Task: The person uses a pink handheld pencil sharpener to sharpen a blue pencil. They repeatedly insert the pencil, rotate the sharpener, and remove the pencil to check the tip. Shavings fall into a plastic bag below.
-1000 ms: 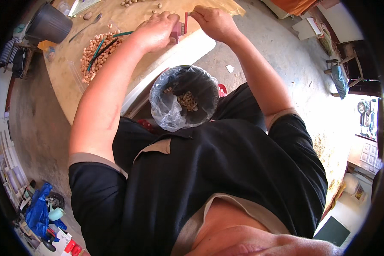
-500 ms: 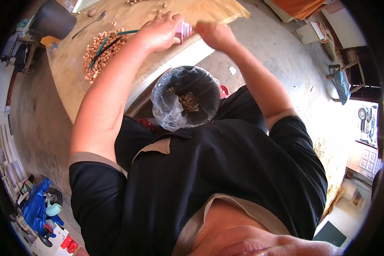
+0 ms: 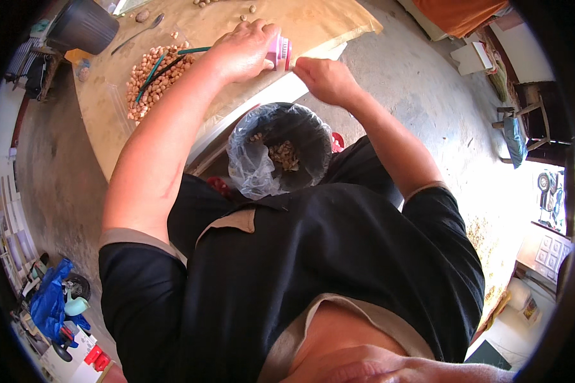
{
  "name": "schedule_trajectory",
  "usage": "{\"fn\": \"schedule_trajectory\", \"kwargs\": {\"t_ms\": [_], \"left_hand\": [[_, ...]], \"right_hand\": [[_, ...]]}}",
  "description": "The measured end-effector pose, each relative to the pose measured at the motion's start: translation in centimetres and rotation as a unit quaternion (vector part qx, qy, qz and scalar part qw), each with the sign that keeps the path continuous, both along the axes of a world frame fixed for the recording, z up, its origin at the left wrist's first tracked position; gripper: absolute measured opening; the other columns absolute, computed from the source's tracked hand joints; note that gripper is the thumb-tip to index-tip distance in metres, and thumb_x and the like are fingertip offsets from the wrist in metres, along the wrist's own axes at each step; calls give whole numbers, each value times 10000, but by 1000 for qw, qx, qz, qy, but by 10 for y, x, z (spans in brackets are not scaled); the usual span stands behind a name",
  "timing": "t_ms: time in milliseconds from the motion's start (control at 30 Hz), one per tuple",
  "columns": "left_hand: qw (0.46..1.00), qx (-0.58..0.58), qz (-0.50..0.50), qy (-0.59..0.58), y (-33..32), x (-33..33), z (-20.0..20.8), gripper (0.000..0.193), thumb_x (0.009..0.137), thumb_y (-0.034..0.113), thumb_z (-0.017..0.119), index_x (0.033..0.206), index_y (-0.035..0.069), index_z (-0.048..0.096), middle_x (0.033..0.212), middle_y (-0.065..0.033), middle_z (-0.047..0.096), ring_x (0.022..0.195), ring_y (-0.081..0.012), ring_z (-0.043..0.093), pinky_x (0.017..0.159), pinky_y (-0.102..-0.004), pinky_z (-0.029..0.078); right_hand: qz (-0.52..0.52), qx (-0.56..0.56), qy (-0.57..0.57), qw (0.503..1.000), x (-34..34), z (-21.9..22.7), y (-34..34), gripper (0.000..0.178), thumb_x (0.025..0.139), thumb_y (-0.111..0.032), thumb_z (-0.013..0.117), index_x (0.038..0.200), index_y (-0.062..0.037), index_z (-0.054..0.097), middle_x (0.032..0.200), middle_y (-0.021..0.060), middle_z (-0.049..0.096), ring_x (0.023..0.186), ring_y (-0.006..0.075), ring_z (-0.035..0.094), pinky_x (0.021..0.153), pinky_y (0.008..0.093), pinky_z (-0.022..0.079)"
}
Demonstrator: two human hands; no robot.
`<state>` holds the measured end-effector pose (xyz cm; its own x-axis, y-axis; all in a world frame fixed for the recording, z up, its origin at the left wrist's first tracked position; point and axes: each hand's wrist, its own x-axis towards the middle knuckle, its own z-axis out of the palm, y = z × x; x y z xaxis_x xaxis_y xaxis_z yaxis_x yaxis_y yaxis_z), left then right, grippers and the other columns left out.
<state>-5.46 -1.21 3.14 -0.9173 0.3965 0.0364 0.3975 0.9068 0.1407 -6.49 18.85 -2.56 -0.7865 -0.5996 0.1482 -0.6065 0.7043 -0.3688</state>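
Observation:
My left hand (image 3: pixel 244 50) is closed around a small pink plastic object (image 3: pixel 279 52), with a red rim on its right side, held at the table's edge. Its exact kind is unclear. Just right of it, my right hand (image 3: pixel 327 79) is curled into a fist; whatever the fingers hold is hidden. A pile of small tan kernels (image 3: pixel 153 69) lies on the cloth-covered table (image 3: pixel 306 18), left of my left forearm. Thin green and black rods or handles (image 3: pixel 152 78) rest on the pile, partly hidden by that arm. Below my hands stands a bin (image 3: pixel 314 127) lined with clear plastic, with shell pieces (image 3: pixel 283 155) inside.
A spoon (image 3: pixel 139 33) and a dark bucket (image 3: pixel 83 27) are at the far left. Several small round nuts (image 3: pixel 252 9) lie at the table's far side. Concrete floor (image 3: pixel 421 96) extends to the right, with a wooden stand (image 3: pixel 534 124) by the wall.
My right hand has shifted slightly down and right, its blur gone. The pink object now shows its red rim where a pale ribbed end showed before. My left hand keeps its hold.

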Motion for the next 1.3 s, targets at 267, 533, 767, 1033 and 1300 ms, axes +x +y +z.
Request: {"fn": "schedule_trajectory", "kwargs": {"t_ms": [267, 533, 767, 1033, 1300], "left_hand": [[1000, -5, -9, -1, 2, 0, 2, 514, 766, 227, 699, 1186, 79, 443, 1205, -149, 481, 1165, -341, 467, 955, -437, 423], [999, -37, 6, -11, 2, 4, 8, 504, 766, 218, 695, 1180, 74, 447, 1207, -151, 480, 1175, -329, 463, 960, -434, 423], [999, 18, -10, 30, 2, 0, -4, 569, 740, 222, 727, 1192, 67, 419, 1221, -145, 465, 1149, -361, 451, 957, -427, 408], [1000, -1, 5, -16, 0, 4, 5, 548, 748, 228, 716, 1189, 74, 430, 1192, -148, 479, 1150, -353, 457, 952, -431, 414], [1000, 14, 1, 22, 2, -1, -6, 569, 756, 226, 707, 1224, 88, 413, 1212, -140, 473, 1176, -345, 449, 969, -430, 408]], "right_hand": [[-54, -86, 90, 991, -43, 28, -3, 322, 901, -402, 471, 884, -115, 617, 786, 126, 659, 741, 332, 641, 650, 427, 513], [28, -63, 10, 998, 8, 46, 6, 306, 900, -386, 489, 882, -108, 614, 789, 159, 640, 754, 348, 626, 671, 419, 498], [-53, -7, 27, 998, -40, 0, 1, 299, 907, -381, 470, 899, -121, 618, 808, 135, 655, 762, 337, 633, 673, 444, 500], [30, -79, 5, 996, -6, 56, 4, 277, 901, -350, 508, 869, -88, 591, 783, 150, 632, 768, 351, 614, 674, 440, 483], [24, 18, -10, 999, -11, 3, 4, 272, 901, -372, 480, 895, -132, 607, 796, 138, 645, 787, 329, 628, 680, 424, 498]]}}
